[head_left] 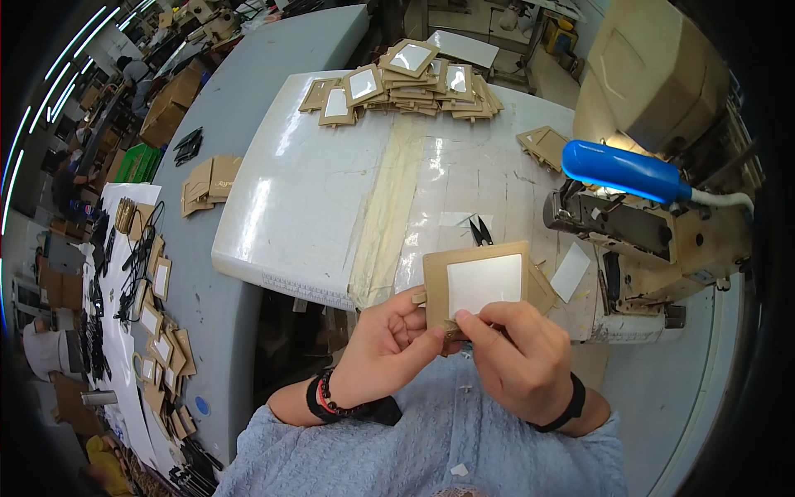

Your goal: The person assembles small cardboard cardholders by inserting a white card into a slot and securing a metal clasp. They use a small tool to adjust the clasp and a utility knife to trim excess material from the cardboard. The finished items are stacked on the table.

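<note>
Tan square frame [478, 284] with a white centre sits pinched at its lower edge between both hands, held above the near edge of the white worktop [306, 207]. Left hand [387, 348] grips the lower left corner; right hand [517, 356] clamps the bottom edge. Black snips [480, 230] lie just beyond, a stack of similar frames [406, 83] at the far edge, and a sewing machine [654, 232] to the right.

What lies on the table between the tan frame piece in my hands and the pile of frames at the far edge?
In the head view, only small black snips lie between the held frame piece and the pile; otherwise bare white table.
</note>
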A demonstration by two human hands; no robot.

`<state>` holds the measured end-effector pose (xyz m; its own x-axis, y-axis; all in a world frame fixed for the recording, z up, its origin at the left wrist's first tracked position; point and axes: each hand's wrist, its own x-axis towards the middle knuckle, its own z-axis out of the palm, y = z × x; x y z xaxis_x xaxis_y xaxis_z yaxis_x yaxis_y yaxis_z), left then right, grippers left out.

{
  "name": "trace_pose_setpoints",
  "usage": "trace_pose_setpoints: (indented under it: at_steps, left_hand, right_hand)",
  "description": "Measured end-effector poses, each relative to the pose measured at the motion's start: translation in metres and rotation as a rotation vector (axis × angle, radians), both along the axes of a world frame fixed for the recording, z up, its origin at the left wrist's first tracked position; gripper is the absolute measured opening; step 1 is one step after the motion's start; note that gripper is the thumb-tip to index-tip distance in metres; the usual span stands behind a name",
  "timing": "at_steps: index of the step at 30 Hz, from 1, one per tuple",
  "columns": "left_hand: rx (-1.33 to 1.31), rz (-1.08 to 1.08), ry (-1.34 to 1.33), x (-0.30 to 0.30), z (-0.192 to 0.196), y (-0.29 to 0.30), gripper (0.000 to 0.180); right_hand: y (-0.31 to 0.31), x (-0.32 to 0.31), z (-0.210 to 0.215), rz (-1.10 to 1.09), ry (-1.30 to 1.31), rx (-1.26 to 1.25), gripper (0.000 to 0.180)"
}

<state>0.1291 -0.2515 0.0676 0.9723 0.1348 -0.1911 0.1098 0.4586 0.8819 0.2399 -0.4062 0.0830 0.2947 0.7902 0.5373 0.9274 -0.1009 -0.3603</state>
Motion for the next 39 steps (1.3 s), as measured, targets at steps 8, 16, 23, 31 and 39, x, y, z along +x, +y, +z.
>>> trace_pose_setpoints:
  at_steps: [8,16,23,31,39]
  left_hand:
    - [-0.042,0.064,0.015,-0.001,-0.006,-0.002,0.041]
    - [-0.07,0.102,0.061,0.0,-0.005,-0.002,0.042]
    - [-0.082,0.111,0.042,0.0,-0.008,-0.002,0.041]
    - [-0.083,0.133,-0.01,-0.001,-0.011,-0.004,0.04]
    - [-0.04,0.144,-0.013,-0.001,-0.009,-0.005,0.041]
  right_hand:
    - [0.001,-0.003,0.001,-0.001,-0.04,-0.034,0.035]
    - [-0.002,-0.005,0.003,0.001,-0.046,-0.073,0.037]
    - [-0.001,-0.005,0.0,0.005,-0.056,-0.052,0.036]
    - [0.001,-0.006,0.001,0.006,-0.074,-0.062,0.038]
    - [0.002,-0.006,0.0,0.022,-0.053,-0.053,0.039]
